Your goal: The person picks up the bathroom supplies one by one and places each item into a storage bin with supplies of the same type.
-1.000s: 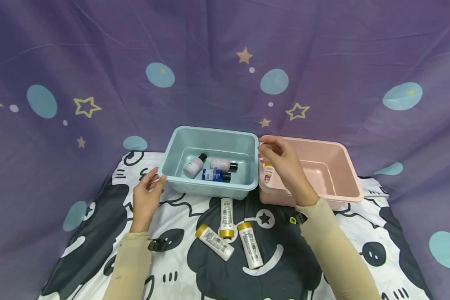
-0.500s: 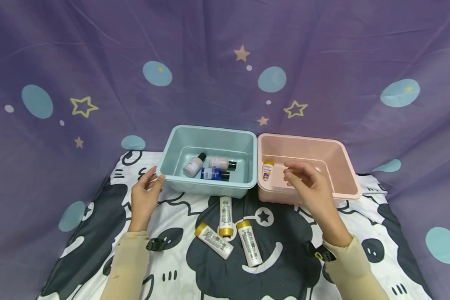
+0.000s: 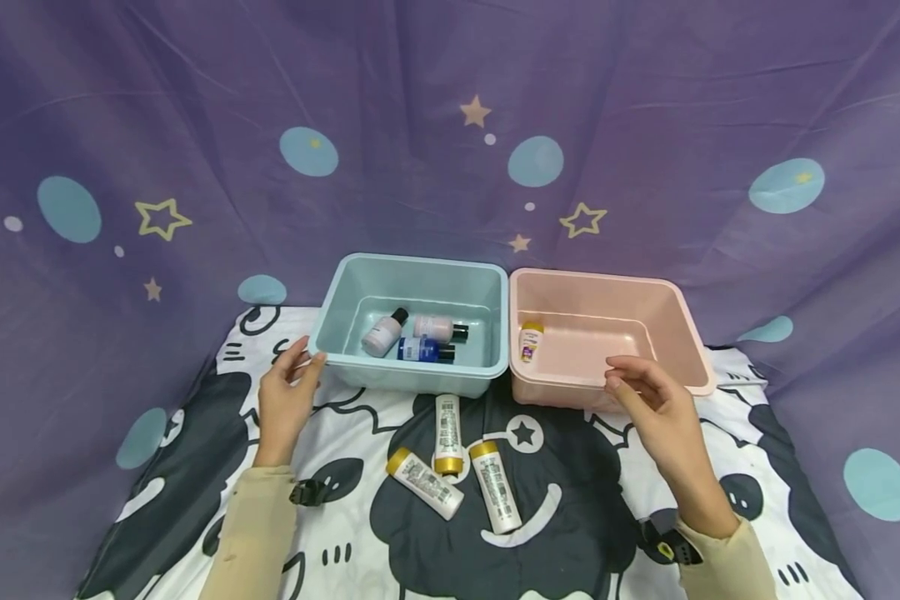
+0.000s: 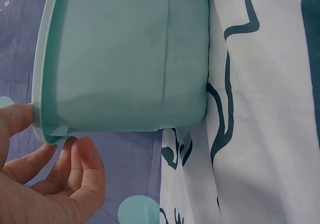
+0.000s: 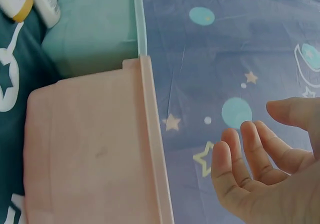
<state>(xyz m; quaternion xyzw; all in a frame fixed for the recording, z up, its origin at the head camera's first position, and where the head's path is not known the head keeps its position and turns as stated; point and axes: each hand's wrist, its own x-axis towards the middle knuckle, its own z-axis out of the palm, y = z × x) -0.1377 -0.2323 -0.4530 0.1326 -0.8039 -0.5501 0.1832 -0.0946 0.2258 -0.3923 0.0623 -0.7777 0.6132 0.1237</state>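
My left hand (image 3: pixel 285 408) is at the near left corner of a light blue plastic bin (image 3: pixel 412 372). In the left wrist view, the thumb and forefinger pinch its rim (image 4: pixel 41 74). Inside lie two pale pink bottles (image 3: pixel 381 337) and a blue bottle (image 3: pixel 418 349), all black-capped. My right hand (image 3: pixel 667 425), fingers loosely bent and holding nothing, hovers near the front edge of a pink plastic bin (image 3: pixel 558 393). A small white bottle with a gold cap (image 3: pixel 530 343) leans in that bin's left end.
Three white bottles with gold caps (image 3: pixel 424 485) lie on the black-and-white patterned cloth (image 3: pixel 570 550) in front of the bins. The bins stand side by side. Behind them hangs a purple curtain (image 3: pixel 420 125) with stars and dots.
My right hand has moved from above the pink bin's left end, rightward and nearer to me, uncovering the small white bottle there. The left hand stays at the blue bin's corner.
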